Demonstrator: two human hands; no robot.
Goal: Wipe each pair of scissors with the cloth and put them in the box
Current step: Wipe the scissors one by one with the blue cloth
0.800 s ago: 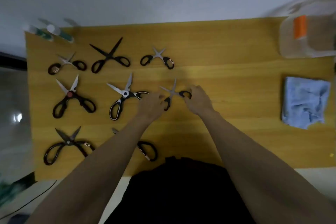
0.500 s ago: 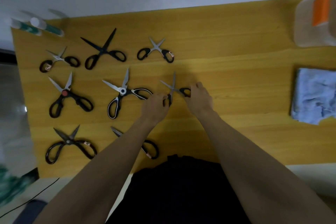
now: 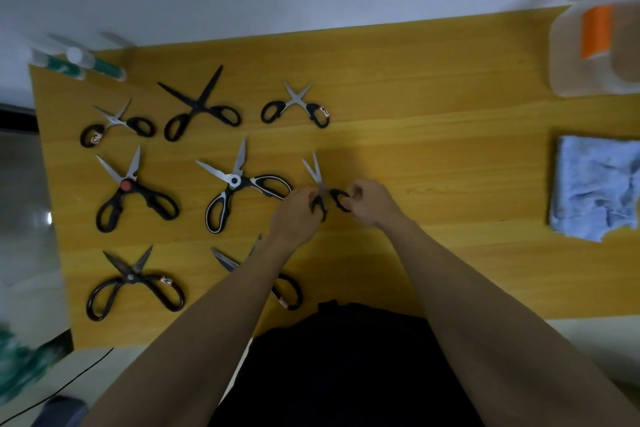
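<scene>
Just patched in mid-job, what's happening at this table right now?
A person is working through scissors laid out on a wooden table. Both hands are on one small pair of scissors: the left hand grips one black handle loop, the right hand grips the other, with the blades narrowly parted and pointing away. Eight other pairs lie spread to the left. The blue cloth lies untouched at the right edge, and the clear box with an orange latch sits beyond it.
</scene>
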